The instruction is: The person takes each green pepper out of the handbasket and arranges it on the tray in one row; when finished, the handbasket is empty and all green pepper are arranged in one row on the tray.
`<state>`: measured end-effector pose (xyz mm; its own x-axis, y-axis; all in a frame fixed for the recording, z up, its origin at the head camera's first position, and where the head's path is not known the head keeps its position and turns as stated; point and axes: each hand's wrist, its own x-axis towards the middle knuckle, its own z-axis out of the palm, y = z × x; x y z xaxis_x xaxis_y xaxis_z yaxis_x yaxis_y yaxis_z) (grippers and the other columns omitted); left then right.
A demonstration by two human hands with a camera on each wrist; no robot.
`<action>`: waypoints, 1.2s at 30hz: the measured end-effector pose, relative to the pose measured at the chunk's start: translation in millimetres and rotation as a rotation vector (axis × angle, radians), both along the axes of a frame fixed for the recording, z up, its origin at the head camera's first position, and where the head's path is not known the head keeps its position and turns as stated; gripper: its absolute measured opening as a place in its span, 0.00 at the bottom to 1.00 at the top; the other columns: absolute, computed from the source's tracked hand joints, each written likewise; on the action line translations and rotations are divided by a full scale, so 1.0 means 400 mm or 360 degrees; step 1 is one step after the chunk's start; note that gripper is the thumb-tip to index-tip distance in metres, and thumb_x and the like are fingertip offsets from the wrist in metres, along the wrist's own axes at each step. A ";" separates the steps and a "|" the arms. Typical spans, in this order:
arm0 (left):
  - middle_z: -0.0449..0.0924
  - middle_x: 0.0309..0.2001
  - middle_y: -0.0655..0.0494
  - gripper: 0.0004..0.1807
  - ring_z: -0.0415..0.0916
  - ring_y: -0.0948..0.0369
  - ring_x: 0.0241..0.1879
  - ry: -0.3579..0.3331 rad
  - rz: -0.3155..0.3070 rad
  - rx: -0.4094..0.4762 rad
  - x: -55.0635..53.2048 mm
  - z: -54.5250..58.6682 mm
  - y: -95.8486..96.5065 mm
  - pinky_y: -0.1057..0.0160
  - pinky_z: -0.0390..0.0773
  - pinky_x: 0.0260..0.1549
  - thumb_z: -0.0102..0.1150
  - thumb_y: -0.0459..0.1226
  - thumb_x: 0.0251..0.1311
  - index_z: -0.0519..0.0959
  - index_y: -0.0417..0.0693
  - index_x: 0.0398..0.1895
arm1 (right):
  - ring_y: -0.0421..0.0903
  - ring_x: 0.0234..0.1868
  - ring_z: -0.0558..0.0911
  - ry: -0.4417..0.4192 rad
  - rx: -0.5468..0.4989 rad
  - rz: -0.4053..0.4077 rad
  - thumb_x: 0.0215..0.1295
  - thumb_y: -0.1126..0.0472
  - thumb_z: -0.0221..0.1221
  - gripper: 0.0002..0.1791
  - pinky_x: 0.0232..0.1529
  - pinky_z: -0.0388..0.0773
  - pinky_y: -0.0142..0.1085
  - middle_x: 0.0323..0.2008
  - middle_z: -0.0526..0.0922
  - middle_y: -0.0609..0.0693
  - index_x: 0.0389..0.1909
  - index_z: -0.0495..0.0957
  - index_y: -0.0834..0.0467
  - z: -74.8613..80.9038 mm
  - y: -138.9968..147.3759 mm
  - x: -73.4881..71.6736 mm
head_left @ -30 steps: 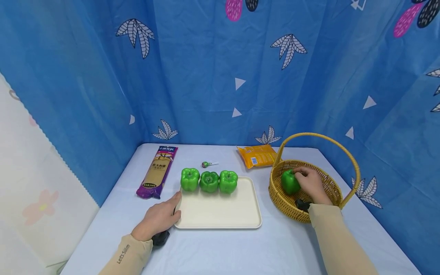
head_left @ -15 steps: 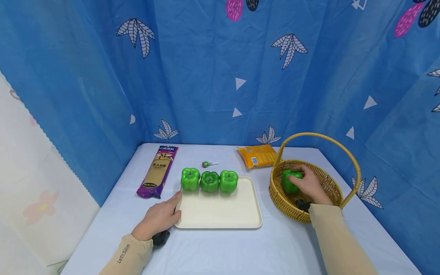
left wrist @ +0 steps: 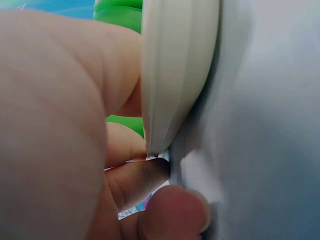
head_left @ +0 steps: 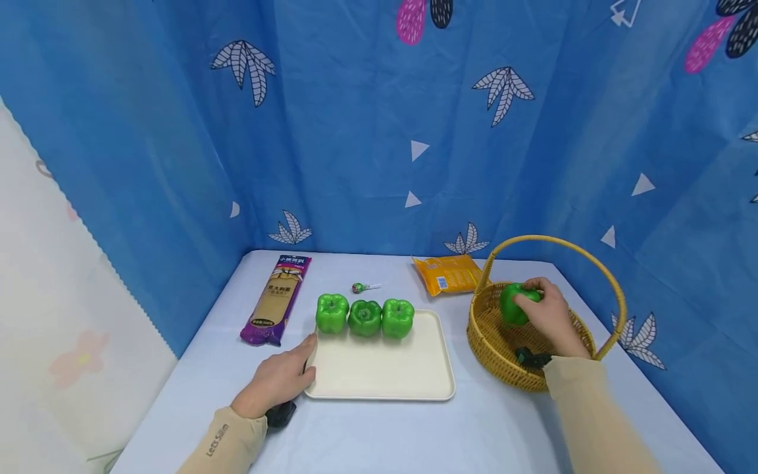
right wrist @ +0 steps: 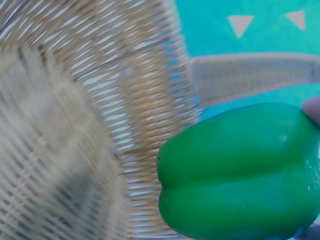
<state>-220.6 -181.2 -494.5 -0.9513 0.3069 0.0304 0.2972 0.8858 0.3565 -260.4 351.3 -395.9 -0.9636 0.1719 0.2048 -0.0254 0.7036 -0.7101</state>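
Note:
My left hand [head_left: 279, 380] holds the left edge of a cream tray [head_left: 379, 368]. In the left wrist view the thumb lies over the tray's rim [left wrist: 177, 65], with curled fingers beside it near the tabletop. Along the tray's far side sit three green bell peppers, the left one [head_left: 332, 314], the middle one [head_left: 364, 318] and the right one [head_left: 397, 318]. Over the wicker basket [head_left: 494, 359], my right hand [head_left: 552, 316] grips another green bell pepper [head_left: 512, 307] by its top. The right wrist view shows this pepper [right wrist: 240, 175] in front of the basket's woven wall [right wrist: 135, 75].
A purple pasta packet [head_left: 276, 299] lies left of the tray. Behind the peppers is a small lollipop [head_left: 360, 288], and an orange packet [head_left: 449, 273] lies beside the basket. The basket's tall handle [head_left: 559, 240] arches over it. A blue curtain [head_left: 355, 131] hangs behind the table.
My right hand has closed its fingers round the pepper in the basket and raised it slightly, up and to the right. The left hand stays at the tray; the head view has shifted a little.

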 end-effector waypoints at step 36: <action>0.64 0.78 0.50 0.39 0.76 0.48 0.66 -0.0001 0.0006 -0.0014 0.004 0.001 0.004 0.45 0.81 0.54 0.57 0.46 0.69 0.61 0.42 0.80 | 0.56 0.51 0.79 -0.0027 -0.0086 0.0134 0.67 0.50 0.63 0.26 0.45 0.81 0.42 0.57 0.75 0.62 0.58 0.72 0.61 -0.055 -0.375 -0.012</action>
